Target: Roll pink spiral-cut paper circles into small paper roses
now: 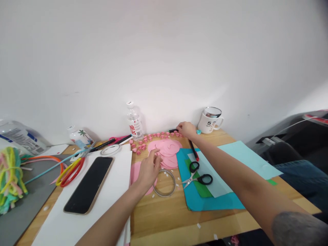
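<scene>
My right hand (186, 129) reaches to the back of the wooden table (179, 212), fingers pinched around a black pen-like stick (173, 130) near a row of small pink rolled paper pieces (153, 136). My left hand (149, 167) hovers with curled fingers over pink paper cut-outs (167, 152), right beside a clear tape ring (164, 183); whether it holds anything is hidden. Black-handled scissors (198, 176) lie on blue and green paper sheets (205, 201).
A phone (89, 184) lies on white paper at the left, near red and yellow loops (70, 169) and a bundle of pipe cleaners (10, 177). A water bottle (134, 121), a white mug (211, 120) and a small jar (79, 136) stand by the wall. A red-tipped pen (194, 150) lies nearby.
</scene>
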The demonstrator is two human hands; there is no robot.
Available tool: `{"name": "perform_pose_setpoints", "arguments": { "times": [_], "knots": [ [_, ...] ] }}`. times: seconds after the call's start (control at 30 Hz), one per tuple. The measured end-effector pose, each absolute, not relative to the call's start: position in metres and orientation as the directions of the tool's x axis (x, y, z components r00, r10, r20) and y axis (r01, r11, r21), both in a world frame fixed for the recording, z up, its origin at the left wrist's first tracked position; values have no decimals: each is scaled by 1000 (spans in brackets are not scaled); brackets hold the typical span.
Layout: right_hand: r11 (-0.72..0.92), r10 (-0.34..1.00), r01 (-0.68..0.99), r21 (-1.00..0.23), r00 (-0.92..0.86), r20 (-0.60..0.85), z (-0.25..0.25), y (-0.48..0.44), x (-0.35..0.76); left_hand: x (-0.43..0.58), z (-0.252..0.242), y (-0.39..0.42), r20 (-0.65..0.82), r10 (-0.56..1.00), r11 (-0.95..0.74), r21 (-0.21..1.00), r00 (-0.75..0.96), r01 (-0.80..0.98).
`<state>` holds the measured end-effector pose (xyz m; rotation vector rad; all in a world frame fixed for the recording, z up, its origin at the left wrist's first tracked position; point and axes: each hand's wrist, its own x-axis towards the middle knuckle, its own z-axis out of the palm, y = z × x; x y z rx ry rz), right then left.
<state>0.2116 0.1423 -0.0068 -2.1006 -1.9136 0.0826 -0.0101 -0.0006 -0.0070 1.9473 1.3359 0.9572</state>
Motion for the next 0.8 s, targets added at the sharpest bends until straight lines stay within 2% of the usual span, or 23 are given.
{"name": "perform_pose_setpoints", "arguments": {
  "times": [0.3,0.43,0.6,0.8],
  "knots": [
    [102,979,972,-211,-60,193,-9,122,214,-10,-6,-1,229,944,-321,800,236,507],
    [207,961,951,-228,-154,228,-4,105,201,-10,-2,-1,238,950,-313,760,204,570],
    [347,936,880,-325,-304,177,-5,82,187,-10,0,-2,258,952,-303,709,166,637],
    [221,974,833,-508,-159,163,-24,77,188,-10,-2,-1,246,953,-302,753,175,584]
  ]
}}
